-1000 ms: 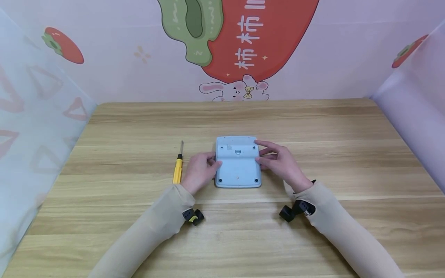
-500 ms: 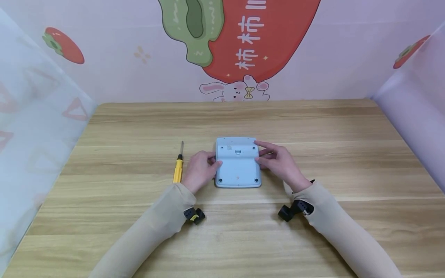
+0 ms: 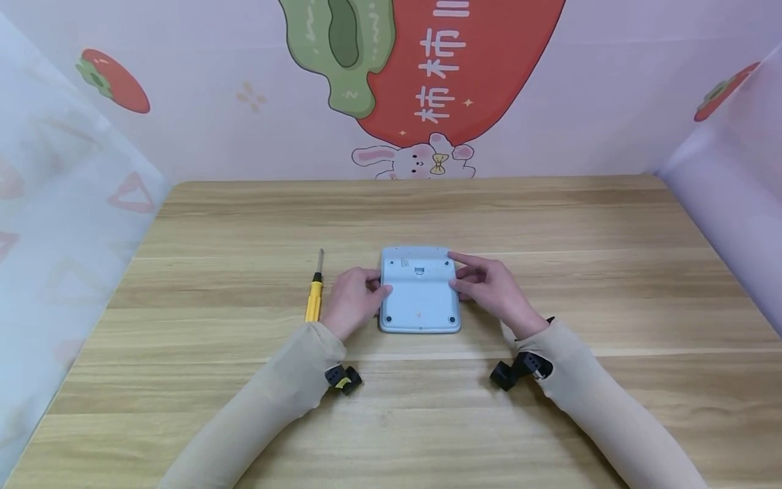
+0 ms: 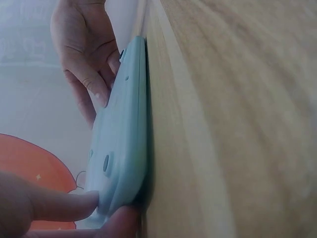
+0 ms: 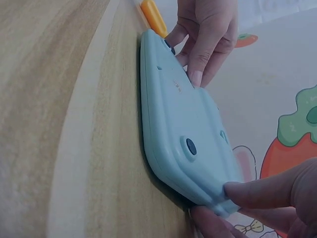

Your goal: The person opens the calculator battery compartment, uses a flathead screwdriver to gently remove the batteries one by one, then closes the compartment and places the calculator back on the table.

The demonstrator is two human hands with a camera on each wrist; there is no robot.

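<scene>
A light blue calculator (image 3: 419,299) lies face down in the middle of the table, its back with dark round feet and a small latch facing up. My left hand (image 3: 356,299) pinches its left edge, thumb on the back and fingers at the side. On the opposite side my right hand (image 3: 495,288) grips the right edge between thumb and fingers, its index finger reaching the far corner. In the left wrist view the calculator (image 4: 119,119) sits very low over the wood. From the right wrist view, right-hand fingertips (image 5: 208,221) show at its underside; its keys are hidden.
A screwdriver (image 3: 314,292) with a yellow handle lies left of my left hand, its tip pointing away from me. The wooden table (image 3: 550,217) meets a printed cloth backdrop (image 3: 214,122) at the far edge and both sides.
The calculator's far edge has come down slightly in the head view, and my right index finger has moved with it. Both hands keep their hold; the screwdriver stays in place.
</scene>
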